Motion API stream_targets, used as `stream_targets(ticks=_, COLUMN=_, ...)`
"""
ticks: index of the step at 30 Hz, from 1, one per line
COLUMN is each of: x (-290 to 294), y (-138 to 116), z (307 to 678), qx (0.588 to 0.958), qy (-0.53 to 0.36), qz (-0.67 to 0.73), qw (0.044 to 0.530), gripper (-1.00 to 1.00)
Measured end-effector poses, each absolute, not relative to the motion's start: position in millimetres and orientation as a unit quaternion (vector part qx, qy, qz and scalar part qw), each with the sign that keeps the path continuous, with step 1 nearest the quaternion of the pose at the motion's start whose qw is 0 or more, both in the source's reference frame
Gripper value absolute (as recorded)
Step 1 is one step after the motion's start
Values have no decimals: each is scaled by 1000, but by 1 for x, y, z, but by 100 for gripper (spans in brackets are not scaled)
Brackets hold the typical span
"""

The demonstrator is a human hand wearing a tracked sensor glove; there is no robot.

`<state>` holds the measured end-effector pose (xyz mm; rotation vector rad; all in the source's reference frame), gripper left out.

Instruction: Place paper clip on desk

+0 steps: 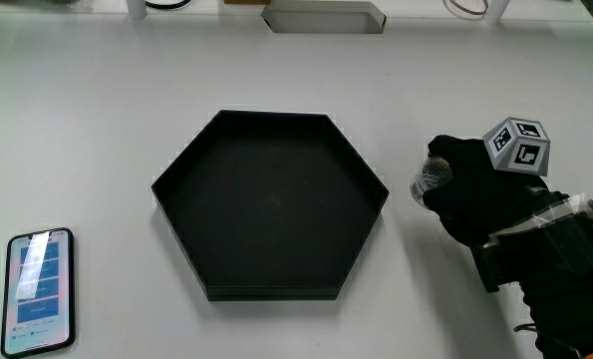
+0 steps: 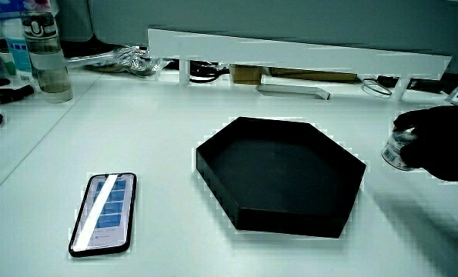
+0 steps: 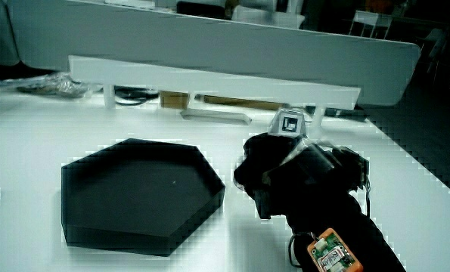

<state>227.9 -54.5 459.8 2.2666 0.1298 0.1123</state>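
Note:
The gloved hand (image 1: 475, 194) rests beside the black hexagonal tray (image 1: 276, 291), at the table's edge nearer the person. Its fingers are curled around a small clear round container (image 1: 433, 178), which pokes out on the tray's side of the hand. A side view shows the hand (image 2: 440, 142) gripping that container (image 2: 396, 151) close above or on the white table; which one I cannot tell. Another side view shows the hand (image 3: 277, 170) and forearm next to the tray (image 3: 111, 234), with the container hidden. No loose paper clip shows. The tray looks empty.
A phone (image 1: 39, 291) lies screen-up near the person, with the tray between it and the hand. A clear bottle (image 2: 45, 58) stands near the low white partition (image 2: 290, 50). A flat white piece (image 1: 324, 17) and cables lie by the partition.

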Motion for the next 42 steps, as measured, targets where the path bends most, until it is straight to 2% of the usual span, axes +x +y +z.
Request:
stream_targets(ticks=8, x=235, y=-45, z=475, qx=904, qy=64, qz=35, qw=421, gripper=0)
stream_targets(ticks=14, x=238, y=-38, z=492, qx=889, qy=77, qz=19, qw=450, gripper=0)
stream_targets(ticks=24, x=241, y=-31, z=503, qx=885, qy=83, qz=11, qw=457, gripper=0)
stream_targets(ticks=28, x=248, y=-24, z=518, qx=868, qy=95, qz=-6, qw=487, gripper=0)
stream_targets(ticks=31, x=254, y=-23, z=514, qx=874, qy=103, qz=28, qw=474, gripper=0)
stream_targets(ticks=35, x=252, y=-24, z=519, qx=867, qy=100, qz=22, qw=488, gripper=0)
stream_targets(ticks=42, x=253, y=-24, z=525, qx=853, qy=103, qz=12, qw=511, gripper=-50)
